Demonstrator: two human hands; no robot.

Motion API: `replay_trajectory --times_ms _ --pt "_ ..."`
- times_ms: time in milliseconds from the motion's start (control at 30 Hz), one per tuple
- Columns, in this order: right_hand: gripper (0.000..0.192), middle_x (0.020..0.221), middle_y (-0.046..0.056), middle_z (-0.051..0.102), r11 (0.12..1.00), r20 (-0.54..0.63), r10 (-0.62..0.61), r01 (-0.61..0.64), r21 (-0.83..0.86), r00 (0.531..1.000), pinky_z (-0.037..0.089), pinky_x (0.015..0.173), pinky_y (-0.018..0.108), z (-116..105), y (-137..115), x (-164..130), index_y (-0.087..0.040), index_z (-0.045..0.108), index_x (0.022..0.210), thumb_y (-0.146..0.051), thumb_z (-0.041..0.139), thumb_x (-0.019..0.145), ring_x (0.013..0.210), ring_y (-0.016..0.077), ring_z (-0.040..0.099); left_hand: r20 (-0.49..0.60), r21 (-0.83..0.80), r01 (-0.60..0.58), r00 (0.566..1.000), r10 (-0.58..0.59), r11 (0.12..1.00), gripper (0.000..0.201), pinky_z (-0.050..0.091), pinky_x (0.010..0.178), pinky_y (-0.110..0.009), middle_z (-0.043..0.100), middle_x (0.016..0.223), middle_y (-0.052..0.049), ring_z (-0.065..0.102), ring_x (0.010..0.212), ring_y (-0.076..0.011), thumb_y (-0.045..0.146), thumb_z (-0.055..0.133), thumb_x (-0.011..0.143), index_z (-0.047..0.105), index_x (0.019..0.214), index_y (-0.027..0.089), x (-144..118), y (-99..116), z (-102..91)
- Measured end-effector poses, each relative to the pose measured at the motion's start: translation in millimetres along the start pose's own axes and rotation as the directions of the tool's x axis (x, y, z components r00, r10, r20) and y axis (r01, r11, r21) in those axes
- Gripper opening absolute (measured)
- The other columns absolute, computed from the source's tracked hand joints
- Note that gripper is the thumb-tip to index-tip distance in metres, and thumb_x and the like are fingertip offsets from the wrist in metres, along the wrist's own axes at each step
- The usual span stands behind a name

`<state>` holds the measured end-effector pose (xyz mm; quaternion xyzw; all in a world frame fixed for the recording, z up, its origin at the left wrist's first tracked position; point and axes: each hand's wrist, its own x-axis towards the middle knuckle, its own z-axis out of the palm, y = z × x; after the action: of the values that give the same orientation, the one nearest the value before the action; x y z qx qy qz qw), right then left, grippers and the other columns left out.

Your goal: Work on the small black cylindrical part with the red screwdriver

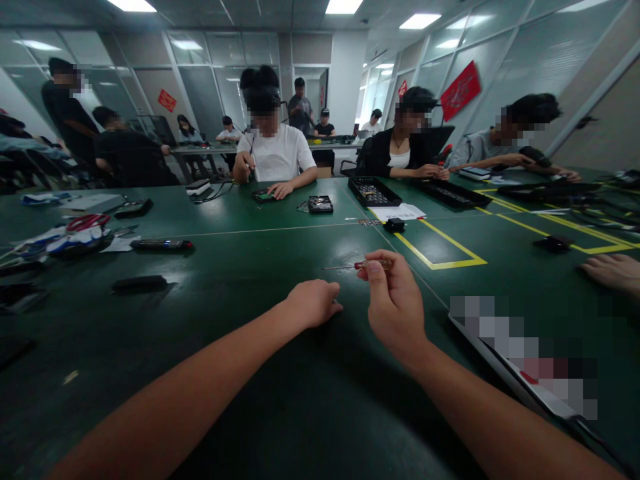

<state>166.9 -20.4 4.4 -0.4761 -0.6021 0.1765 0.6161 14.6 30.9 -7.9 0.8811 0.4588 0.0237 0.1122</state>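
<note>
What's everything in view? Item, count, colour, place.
Screwdriver: 1, reddish handle, centre
Small piece: 1, silvery, centre, unidentifiable
Table: 1, green, beneath
Trays: 2+, black, far side
Paper: 1+, white, near trays
Pen-like tool: 1, black, left
Mixed bundle: 1, blue/white/red, left
Blurred device: 1, grey, right
Small blocks: 2, black, right
Cases: 2, black, far centre
Tape: several strips, yellow, right
Signs: 3+, red, walls
Lights: several, white, ceiling
Co-workers: 10+, varied clothing, across room
Left hand: 1, bare, centre, on small piece
Right hand: 1, bare, centre, holding screwdriver

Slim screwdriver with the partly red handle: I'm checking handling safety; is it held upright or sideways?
Sideways: the right hand grips the screwdriver, and its thin metal shaft points left, nearly level in the picture.
</note>
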Motion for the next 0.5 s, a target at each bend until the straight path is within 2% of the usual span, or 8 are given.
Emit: replay_trajectory --times_ms 133,233,367,500 --pt "0.016 0.092 0.003 0.071 1.0 0.01 0.0 0.0 -0.009 1.0 0.052 0.079 0.04 0 -1 0 -0.026 0.06 0.109 -0.038 0.05 0.104 0.086 0.022 0.069 0.078 -0.007 0.022 0.997 -0.022 1.0 0.018 0.051 0.064 -0.033 0.072 0.088 -0.009 0.07 0.077 -0.0269 0.032 0.065 0.09 0.066 0.102 0.019 -14 2 -6.3" --pt "0.017 0.092 0.003 0.071 1.0 0.011 0.002 -0.001 -0.013 1.0 0.052 0.078 0.04 -1 -2 0 -0.026 0.06 0.109 -0.039 0.05 0.103 0.085 0.0221 0.07 0.062 -0.033 0.027 0.998 -0.025 0.999 0.018 0.049 0.062 -0.031 0.074 0.088 -0.007 0.07 0.075 -0.0258 0.033 0.066 0.087 0.067 0.101 0.021 -32 -6 -8.5" --pt "0.017 0.093 0.004 0.072 1.0 0.027 0.008 -0.008 -0.019 1.0 0.052 0.077 0.041 -1 -1 0 -0.026 0.061 0.109 -0.039 0.051 0.103 0.086 0.023 0.07 -0.011 -0.178 0.053 0.998 -0.056 0.983 0.025 0.054 0.076 -0.034 0.077 0.105 -0.006 0.073 0.09 -0.026 0.03 0.063 0.088 0.073 0.11 0.025 -59 -32 -8.7" --pt "0.019 0.094 0.005 0.072 1.0 0.044 0.012 -0.012 -0.008 0.999 0.052 0.078 0.041 -1 1 0 -0.026 0.061 0.111 -0.04 0.052 0.103 0.087 0.0234 0.07 -0.009 -0.376 0.11 0.992 -0.122 0.92 0.028 0.054 0.089 -0.035 0.075 0.118 -0.005 0.071 0.105 -0.0244 0.034 0.062 0.092 0.076 0.115 0.026 -92 -60 -17.2"
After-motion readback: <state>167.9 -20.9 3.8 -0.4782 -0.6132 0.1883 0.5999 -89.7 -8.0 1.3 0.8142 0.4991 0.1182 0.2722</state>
